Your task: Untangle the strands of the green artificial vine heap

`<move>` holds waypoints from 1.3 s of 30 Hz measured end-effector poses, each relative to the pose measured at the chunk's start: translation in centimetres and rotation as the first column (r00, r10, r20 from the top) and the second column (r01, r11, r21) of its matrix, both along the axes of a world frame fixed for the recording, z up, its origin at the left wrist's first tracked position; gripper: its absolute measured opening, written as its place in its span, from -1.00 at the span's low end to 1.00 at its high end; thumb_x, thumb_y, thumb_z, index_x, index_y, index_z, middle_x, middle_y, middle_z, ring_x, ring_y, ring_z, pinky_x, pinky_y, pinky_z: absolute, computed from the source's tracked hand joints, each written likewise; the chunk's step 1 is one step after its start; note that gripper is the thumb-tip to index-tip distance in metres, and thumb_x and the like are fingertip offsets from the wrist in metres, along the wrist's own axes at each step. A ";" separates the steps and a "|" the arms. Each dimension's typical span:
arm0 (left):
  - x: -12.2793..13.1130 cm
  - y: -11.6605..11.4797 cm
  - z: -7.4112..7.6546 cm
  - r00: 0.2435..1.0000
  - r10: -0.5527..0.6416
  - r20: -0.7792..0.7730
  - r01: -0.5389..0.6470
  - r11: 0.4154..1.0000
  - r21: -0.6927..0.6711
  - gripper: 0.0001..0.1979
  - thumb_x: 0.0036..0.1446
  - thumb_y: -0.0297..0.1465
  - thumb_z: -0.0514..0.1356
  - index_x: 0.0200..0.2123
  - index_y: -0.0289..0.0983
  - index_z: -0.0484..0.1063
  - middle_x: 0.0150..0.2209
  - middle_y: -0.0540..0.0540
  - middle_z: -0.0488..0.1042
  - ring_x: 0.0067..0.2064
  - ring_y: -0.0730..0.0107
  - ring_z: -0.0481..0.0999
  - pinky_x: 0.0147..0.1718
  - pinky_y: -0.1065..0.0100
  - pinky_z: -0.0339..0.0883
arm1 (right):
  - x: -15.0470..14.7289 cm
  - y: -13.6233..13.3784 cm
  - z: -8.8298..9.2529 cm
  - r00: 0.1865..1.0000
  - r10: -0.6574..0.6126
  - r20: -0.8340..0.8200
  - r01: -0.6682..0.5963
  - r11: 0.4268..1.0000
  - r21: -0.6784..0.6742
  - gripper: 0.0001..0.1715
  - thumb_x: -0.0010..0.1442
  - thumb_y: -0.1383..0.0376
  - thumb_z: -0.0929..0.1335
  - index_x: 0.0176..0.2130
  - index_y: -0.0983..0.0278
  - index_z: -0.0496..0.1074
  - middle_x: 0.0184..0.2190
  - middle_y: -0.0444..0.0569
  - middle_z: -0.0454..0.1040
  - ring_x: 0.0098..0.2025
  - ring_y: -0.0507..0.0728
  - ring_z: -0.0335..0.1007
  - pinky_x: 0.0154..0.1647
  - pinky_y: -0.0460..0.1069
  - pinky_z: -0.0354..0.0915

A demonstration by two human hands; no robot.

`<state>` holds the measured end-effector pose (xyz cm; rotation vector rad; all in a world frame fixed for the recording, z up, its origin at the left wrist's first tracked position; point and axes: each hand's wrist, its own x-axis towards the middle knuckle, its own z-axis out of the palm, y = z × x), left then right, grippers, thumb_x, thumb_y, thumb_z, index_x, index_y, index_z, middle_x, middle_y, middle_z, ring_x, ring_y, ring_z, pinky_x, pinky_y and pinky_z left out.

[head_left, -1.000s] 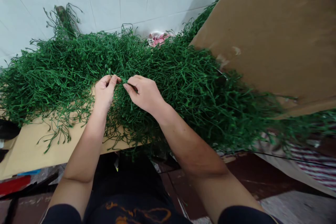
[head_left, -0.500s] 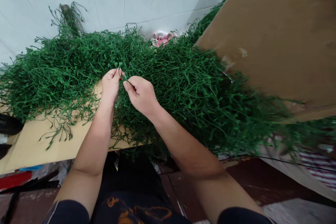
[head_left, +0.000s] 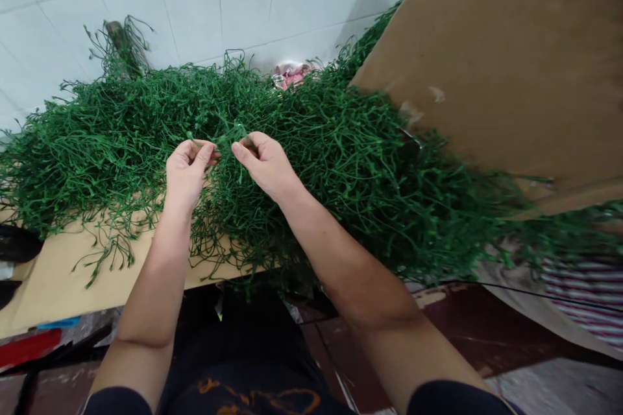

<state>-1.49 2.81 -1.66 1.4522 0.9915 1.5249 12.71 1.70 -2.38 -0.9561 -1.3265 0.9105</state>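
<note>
A big heap of thin green plastic stems [head_left: 341, 162] covers a cardboard sheet [head_left: 53, 272] in front of me. My left hand [head_left: 187, 168] and my right hand [head_left: 263, 161] are held close together over the middle of the heap. Each pinches part of one green stem [head_left: 228, 138] that runs between them, thumb against forefinger. The stem is lifted slightly above the rest of the pile.
A large brown cardboard panel [head_left: 501, 58] leans over the heap at the right. A white tiled wall [head_left: 195, 0] stands behind, with something pink [head_left: 292, 72] at its foot. Striped cloth [head_left: 588, 292] lies at the right, red and black items [head_left: 24, 347] at the lower left.
My hands have drawn slightly apart, the left moving left and down. The green stem is now stretched between them.
</note>
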 end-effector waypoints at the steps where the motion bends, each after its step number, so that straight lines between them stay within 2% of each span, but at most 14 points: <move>1: 0.0 -0.1 0.0 1.000 0.032 0.001 -0.032 0.999 0.006 -0.73 -0.09 -0.22 0.32 -0.50 -0.29 0.38 -0.52 0.02 0.44 -0.47 0.54 0.46 -0.45 0.48 0.33 | 0.0 -0.2 0.2 0.999 0.004 -0.046 -0.006 0.999 -0.037 -0.30 -0.27 -0.28 0.36 -0.56 0.27 0.15 -0.67 -0.29 -0.03 -0.59 -0.12 -0.14 -0.58 -0.09 -0.13; 5: 0.1 -0.5 0.0 0.995 0.101 0.000 -0.101 0.994 0.039 -0.76 -0.04 -0.23 0.29 -0.46 -0.28 0.39 -0.48 0.00 0.48 -0.43 0.52 0.49 -0.42 0.47 0.36 | 0.0 -1.2 0.7 0.954 0.098 -0.283 -0.167 0.959 -0.231 -0.29 -0.37 -0.19 0.45 -0.52 0.25 0.13 -0.68 -0.35 -0.07 -0.66 -0.16 -0.23 -0.68 -0.11 -0.26; 7: 0.3 -0.8 0.1 0.992 0.123 -0.009 -0.122 0.991 0.059 -0.77 -0.01 -0.22 0.27 -0.43 -0.27 0.40 -0.48 -0.01 0.49 -0.42 0.51 0.50 -0.41 0.47 0.36 | -0.3 -1.6 0.8 0.923 0.139 -0.358 -0.249 0.927 -0.281 -0.29 -0.40 -0.13 0.50 -0.48 0.27 0.18 -0.67 -0.36 -0.04 -0.69 -0.18 -0.24 -0.70 -0.12 -0.30; 10: 0.7 -1.1 0.0 0.989 0.139 -0.047 -0.134 0.987 0.088 -0.77 0.01 -0.21 0.25 -0.41 -0.27 0.41 -0.49 -0.01 0.49 -0.42 0.51 0.50 -0.40 0.46 0.36 | -1.0 -1.8 0.8 0.896 0.217 -0.388 -0.341 0.896 -0.285 -0.33 -0.38 -0.02 0.54 -0.39 0.34 0.30 -0.67 -0.35 0.05 -0.69 -0.19 -0.21 -0.72 -0.12 -0.32; 13: 0.9 -1.2 -0.2 0.992 0.118 -0.035 -0.114 0.989 0.095 -0.75 0.02 -0.18 0.24 -0.40 -0.26 0.41 -0.49 0.00 0.48 -0.41 0.50 0.49 -0.40 0.46 0.34 | -1.4 -1.7 0.6 0.877 0.259 -0.404 -0.382 0.886 -0.262 -0.38 -0.36 0.03 0.55 -0.41 0.37 0.35 -0.71 -0.36 0.03 -0.71 -0.20 -0.23 -0.72 -0.12 -0.31; 17: 0.8 -1.0 -0.5 0.995 0.101 0.008 -0.102 0.992 0.070 -0.71 -0.02 -0.15 0.26 -0.42 -0.27 0.41 -0.46 -0.02 0.48 -0.41 0.53 0.45 -0.43 0.48 0.29 | -1.3 -1.6 0.2 0.867 0.255 -0.428 -0.372 0.903 -0.217 -0.44 -0.24 -0.06 0.49 -0.49 0.32 0.31 -0.74 -0.37 -0.09 -0.70 -0.18 -0.25 -0.70 -0.14 -0.28; 21: 0.6 -0.6 -0.7 0.992 0.093 0.085 -0.093 0.996 -0.001 -0.69 0.01 -0.12 0.22 -0.47 -0.28 0.40 -0.53 0.02 0.42 -0.55 0.62 0.30 -0.57 0.50 0.14 | -1.4 -1.9 -0.3 0.890 0.270 -0.367 -0.346 0.924 -0.161 -0.42 -0.16 -0.13 0.42 -0.55 0.29 0.22 -0.72 -0.33 -0.08 -0.68 -0.16 -0.23 -0.68 -0.13 -0.25; 25: 0.6 -0.2 -0.3 0.985 0.094 0.148 -0.086 0.995 -0.057 -0.70 0.05 -0.17 0.20 -0.53 -0.28 0.34 -0.58 0.05 0.34 -0.60 0.65 0.20 -0.64 0.52 0.05 | -2.1 -2.6 -0.3 0.938 0.275 -0.211 -0.289 0.957 -0.039 -0.48 -0.02 -0.06 0.38 -0.60 0.29 0.19 -0.66 -0.25 0.02 -0.61 -0.12 -0.11 -0.63 -0.11 -0.19; 28: 1.0 0.1 0.3 0.982 0.120 0.145 -0.104 0.988 -0.118 -0.68 0.09 -0.19 0.18 -0.56 -0.27 0.30 -0.59 0.06 0.31 -0.62 0.65 0.16 -0.67 0.51 0.00 | -2.6 -3.0 -0.2 0.959 0.248 -0.141 -0.251 0.968 -0.006 -0.52 0.07 -0.01 0.33 -0.58 0.28 0.16 -0.64 -0.23 0.03 -0.58 -0.10 -0.08 -0.61 -0.11 -0.16; 34: 1.9 1.2 1.0 0.967 0.143 0.213 -0.093 0.969 -0.229 -0.64 0.11 -0.16 0.16 -0.57 -0.27 0.24 -0.62 0.08 0.24 -0.66 0.67 0.10 -0.73 0.53 -0.05 | -2.9 -2.7 -0.4 0.960 0.208 -0.188 -0.214 0.977 -0.010 -0.50 0.05 -0.03 0.32 -0.58 0.28 0.14 -0.63 -0.23 0.03 -0.59 -0.11 -0.10 -0.62 -0.12 -0.16; 39: 0.9 0.7 0.3 0.989 0.026 0.145 0.013 0.965 -0.262 -0.62 0.03 -0.04 0.17 -0.46 -0.27 0.34 -0.51 0.03 0.36 -0.63 0.67 0.20 -0.72 0.55 -0.01 | -2.2 -2.7 -0.6 0.968 0.169 -0.184 -0.177 0.984 -0.027 -0.54 0.03 -0.01 0.34 -0.56 0.29 0.21 -0.63 -0.22 0.07 -0.57 -0.10 -0.04 -0.60 -0.12 -0.11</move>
